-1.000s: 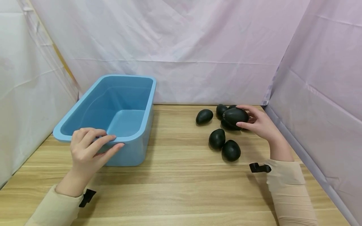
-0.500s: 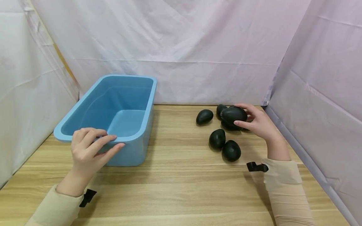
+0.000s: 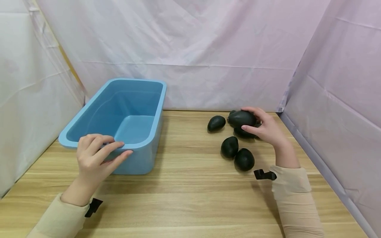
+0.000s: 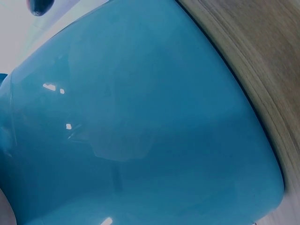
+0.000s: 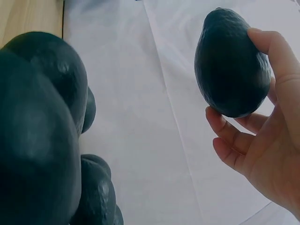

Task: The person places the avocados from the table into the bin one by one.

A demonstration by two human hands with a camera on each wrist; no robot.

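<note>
Avocado (image 3: 241, 118) sits lifted in my right hand (image 3: 266, 129); my left hand (image 3: 95, 155) grips, I think, the blue tub (image 3: 89, 114) rim.

A wooden table (image 3: 190, 198) with a pale plank grain filled the lower part of the head view. Four dark avocados lay on it toward the far right: one (image 3: 216, 123) apart to the left, two (image 3: 229, 146) (image 3: 244, 159) touching each other nearer the front, and one (image 3: 243, 133) farther back, partly hidden. Pale pinkish-white cloth (image 3: 190, 56) hung as a backdrop behind the table, with more of it down the left side (image 3: 26, 99) and the right side (image 3: 342, 99), creased and folded.
</note>
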